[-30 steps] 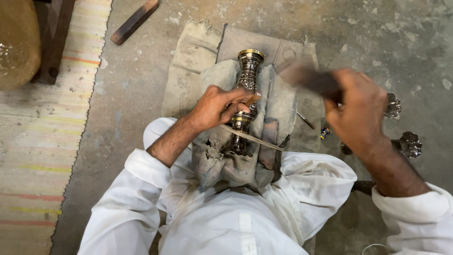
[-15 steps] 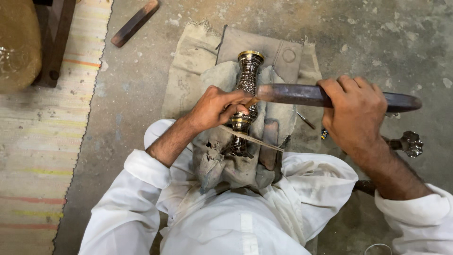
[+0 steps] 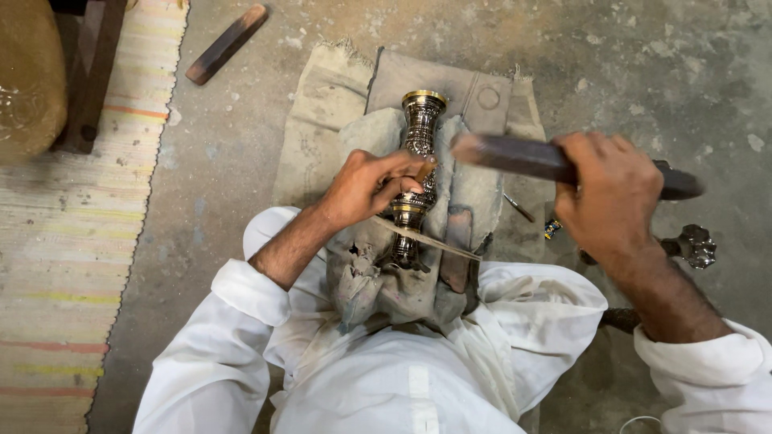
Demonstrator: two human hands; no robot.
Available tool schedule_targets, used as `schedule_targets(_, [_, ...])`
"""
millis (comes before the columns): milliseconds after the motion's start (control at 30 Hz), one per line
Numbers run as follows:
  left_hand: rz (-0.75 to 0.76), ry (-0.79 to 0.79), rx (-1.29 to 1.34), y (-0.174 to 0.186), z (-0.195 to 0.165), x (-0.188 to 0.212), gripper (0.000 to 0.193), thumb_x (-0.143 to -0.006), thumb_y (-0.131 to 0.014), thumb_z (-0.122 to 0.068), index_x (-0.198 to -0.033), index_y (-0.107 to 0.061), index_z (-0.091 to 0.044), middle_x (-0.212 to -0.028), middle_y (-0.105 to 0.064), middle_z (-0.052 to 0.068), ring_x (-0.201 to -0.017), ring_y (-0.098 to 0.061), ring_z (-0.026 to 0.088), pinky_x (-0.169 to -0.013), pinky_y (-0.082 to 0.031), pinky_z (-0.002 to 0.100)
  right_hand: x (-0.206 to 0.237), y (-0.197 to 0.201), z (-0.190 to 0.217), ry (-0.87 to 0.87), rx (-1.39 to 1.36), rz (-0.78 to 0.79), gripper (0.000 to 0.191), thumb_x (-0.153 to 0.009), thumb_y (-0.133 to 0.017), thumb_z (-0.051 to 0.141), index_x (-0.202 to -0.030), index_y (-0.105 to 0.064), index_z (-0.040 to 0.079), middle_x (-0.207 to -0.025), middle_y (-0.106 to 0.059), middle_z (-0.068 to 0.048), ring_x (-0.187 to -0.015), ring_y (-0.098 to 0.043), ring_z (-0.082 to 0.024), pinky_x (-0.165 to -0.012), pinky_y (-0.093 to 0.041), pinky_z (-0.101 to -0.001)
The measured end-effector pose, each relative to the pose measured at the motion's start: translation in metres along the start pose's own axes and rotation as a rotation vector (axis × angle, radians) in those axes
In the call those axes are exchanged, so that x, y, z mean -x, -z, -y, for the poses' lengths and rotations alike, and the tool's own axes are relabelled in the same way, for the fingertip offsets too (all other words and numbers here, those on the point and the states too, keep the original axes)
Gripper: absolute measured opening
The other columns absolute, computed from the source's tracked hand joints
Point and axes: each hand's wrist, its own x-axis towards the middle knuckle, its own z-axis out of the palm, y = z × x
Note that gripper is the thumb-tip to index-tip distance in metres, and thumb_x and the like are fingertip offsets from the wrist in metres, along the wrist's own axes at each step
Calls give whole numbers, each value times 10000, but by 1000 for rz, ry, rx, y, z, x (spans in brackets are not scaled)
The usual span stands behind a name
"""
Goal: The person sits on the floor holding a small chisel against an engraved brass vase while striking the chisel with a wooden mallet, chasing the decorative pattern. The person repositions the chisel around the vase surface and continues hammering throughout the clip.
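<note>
Engraved brass vase under left hand, right hand gripping dark bar

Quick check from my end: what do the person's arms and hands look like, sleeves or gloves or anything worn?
Both hands are bare: no gloves, rings or watch show on the left hand or the right hand. Each arm wears a loose white cloth sleeve, pushed up so the forearms are uncovered. The left sleeve bunches below the elbow, the right sleeve likewise. The cloth is plain, with no markings.
</note>
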Motion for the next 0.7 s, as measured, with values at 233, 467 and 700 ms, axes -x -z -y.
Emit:
schedule_targets(233, [2,63,-18,-1,-4,-4,371,-925,-792,-111,-1267,-650,-87,-913,-780,119,-742,-776,242,-620,-554,346,-9,4,2,-9,86,57,332,-878,-787,30,-1196,-711,88,-1021,-717,-124,-904,-679,-315,-805,-513,-457])
schedule_targets(467, [-162,226,108,-6,2,2,366,-905,-830,-76,-1242,-690,-52,-707,-703,104,-647,-634,185,-605,-530,336,-3,1,-2,-39,252,316,401,-729,-796,68,-1117,-710,124,-923,-713,-107,-881,-698,-326,-720,-531,-473])
schedule_targets(700, [-520,292,730,-30,-5,53,233,-997,-701,-51,-1187,-573,-7,-922,-772,107,-884,-776,165,-736,-654,281,44,-43,55,-414,-593,390,455,-727,-902,337,-1026,-703,58,-737,-713,-94,-584,-665,-213,-564,-566,-403])
